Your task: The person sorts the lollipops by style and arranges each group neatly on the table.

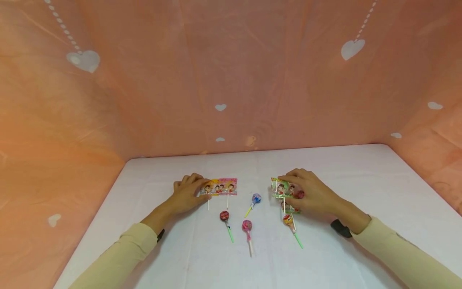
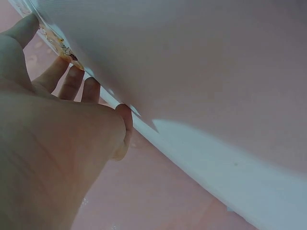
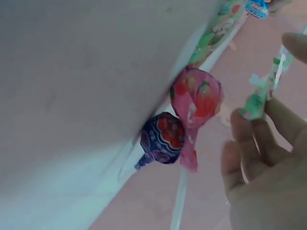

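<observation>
My left hand point(image 1: 187, 196) holds a flat lollipop in a yellow wrapper point(image 1: 214, 187) by its left end, thumb at the lower edge and fingers at the upper. A flat pink-wrapped lollipop point(image 1: 229, 186) lies against it on the right. In the left wrist view the fingers meet the orange-yellow wrapper point(image 2: 60, 46) at the table surface. On the other side, my right hand point(image 1: 315, 192) pinches a flat green-wrapped lollipop point(image 1: 279, 188), its white stick pointing down. The right wrist view has this green wrapper point(image 3: 256, 101) raised off the table between thumb and fingers.
Below the right hand lie another flat packet point(image 1: 291, 207), a dark red ball lollipop point(image 1: 298, 194) and an orange-yellow one point(image 1: 288, 219). Between the hands are blue point(image 1: 256, 198), pink point(image 1: 247, 225) and red point(image 1: 224, 216) ball lollipops. Orange cloth point(image 1: 231, 72) walls the white table point(image 1: 173, 257).
</observation>
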